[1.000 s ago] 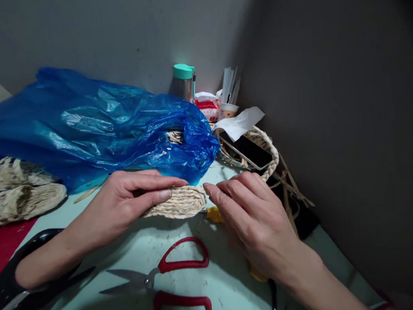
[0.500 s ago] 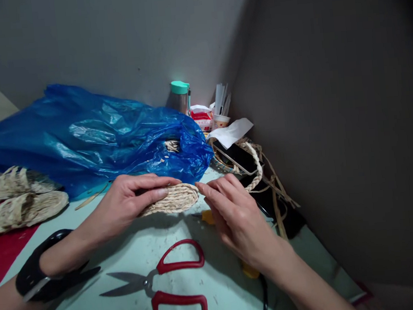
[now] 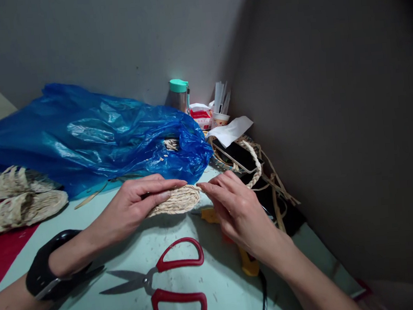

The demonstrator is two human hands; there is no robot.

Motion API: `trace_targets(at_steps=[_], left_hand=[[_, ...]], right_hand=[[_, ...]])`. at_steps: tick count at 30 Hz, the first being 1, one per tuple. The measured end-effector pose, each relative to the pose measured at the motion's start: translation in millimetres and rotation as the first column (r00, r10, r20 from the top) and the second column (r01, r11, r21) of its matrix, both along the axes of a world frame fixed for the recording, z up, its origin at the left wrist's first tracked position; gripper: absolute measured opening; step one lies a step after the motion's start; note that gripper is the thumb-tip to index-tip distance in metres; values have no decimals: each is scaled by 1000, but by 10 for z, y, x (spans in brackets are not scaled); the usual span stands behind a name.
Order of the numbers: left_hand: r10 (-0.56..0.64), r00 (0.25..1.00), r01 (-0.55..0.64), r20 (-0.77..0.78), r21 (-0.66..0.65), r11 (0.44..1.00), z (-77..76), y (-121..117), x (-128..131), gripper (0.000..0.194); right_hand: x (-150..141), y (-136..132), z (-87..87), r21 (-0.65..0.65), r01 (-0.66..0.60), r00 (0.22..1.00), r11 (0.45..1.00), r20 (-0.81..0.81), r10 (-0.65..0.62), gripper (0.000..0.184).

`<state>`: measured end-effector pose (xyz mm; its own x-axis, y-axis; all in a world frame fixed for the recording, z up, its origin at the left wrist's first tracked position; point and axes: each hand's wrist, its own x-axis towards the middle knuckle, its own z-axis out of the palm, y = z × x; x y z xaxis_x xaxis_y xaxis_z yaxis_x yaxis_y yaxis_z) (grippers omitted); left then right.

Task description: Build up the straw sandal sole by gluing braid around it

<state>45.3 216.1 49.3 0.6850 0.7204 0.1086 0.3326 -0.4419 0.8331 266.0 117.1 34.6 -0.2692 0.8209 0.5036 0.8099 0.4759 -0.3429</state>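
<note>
A flat oval piece of woven straw (image 3: 179, 200) lies on the pale green table (image 3: 135, 248). My left hand (image 3: 137, 207) lies over its left part, fingers stretched along the top edge and pressed on it. My right hand (image 3: 235, 208) comes in from the right, its fingertips pinching the right end of the straw piece. A black band sits on my left wrist (image 3: 45, 277).
Red-handled scissors (image 3: 163, 284) lie near the front edge. A yellow tool (image 3: 247, 262) with a black cord lies under my right wrist. A blue plastic bag (image 3: 92, 136) fills the back left; straw pieces (image 3: 17, 203), a bottle (image 3: 178, 94), a cup (image 3: 220, 117) and a basket with a phone (image 3: 239, 154) stand behind.
The view has tilted slightly. Both hands have stayed on the straw piece, my right fingertips shifting a little along its right end.
</note>
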Motion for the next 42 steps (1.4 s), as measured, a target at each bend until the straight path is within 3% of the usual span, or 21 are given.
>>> trace_targets(at_steps=[17,29,42], left_hand=[[49,998,-49,-44,10,999,-74,20,18,31],[183,979,-183,94,-12,983,-160,-136,101,26],[355,904,-370,239,18,929,-353,-318,216,28]], right_hand=[[-74,33,-98,-65,60,998,996,38,-58,31],[-191,-33,-99,-113,137,990,984,-13,-139,31],[-281,34,-224,-100,196,971,976,-122,-207,39]])
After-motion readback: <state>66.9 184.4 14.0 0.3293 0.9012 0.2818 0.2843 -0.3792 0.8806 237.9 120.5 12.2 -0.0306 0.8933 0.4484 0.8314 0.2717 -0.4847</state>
